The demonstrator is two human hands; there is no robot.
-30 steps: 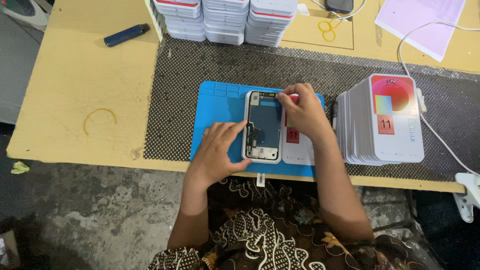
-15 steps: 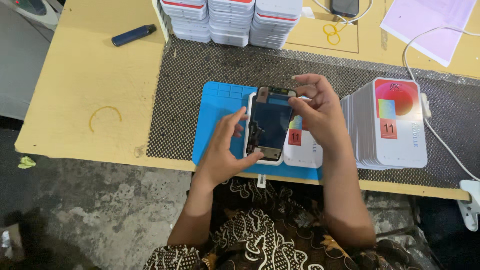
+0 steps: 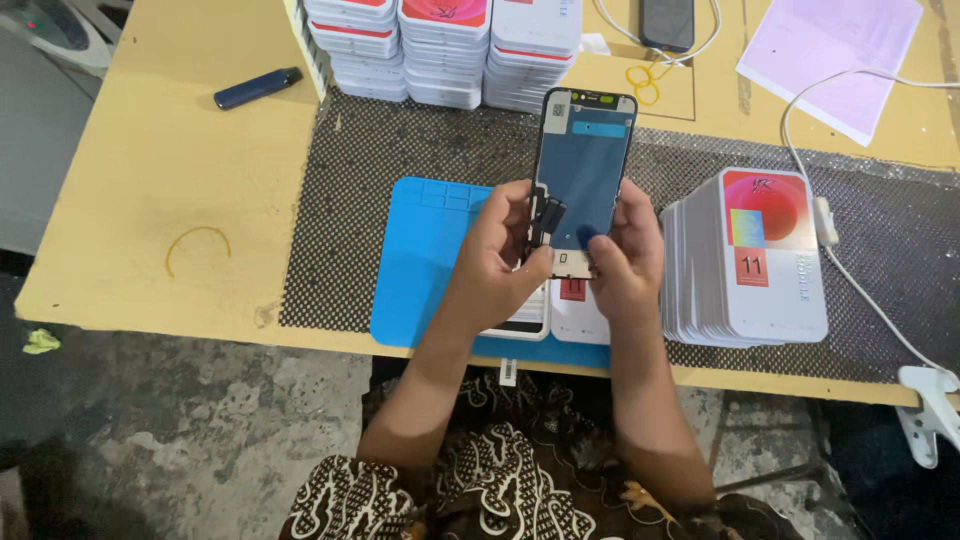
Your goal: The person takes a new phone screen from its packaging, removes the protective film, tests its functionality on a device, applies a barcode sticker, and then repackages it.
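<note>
Now no real container is seen; the nearest to one are the flat white boxes: a row of them [image 3: 745, 255] stands on edge at the right of the frame, and three piles of the same boxes [image 3: 445, 45] stand at the top centre, all closed, so their content cannot be told. Compared with half a second ago, the phone screen panel [image 3: 582, 170] is lifted up from the blue mat [image 3: 425, 260] and stands nearly upright, its back side with a blue film turned to the camera. The left hand [image 3: 500, 255] is closed on the lower left edge of the panel, by the dark flex cables. The right hand [image 3: 625, 255] is closed on the lower right edge, thumb on the back. Both are in the middle of the frame, above the surface [image 3: 150, 190].
</note>
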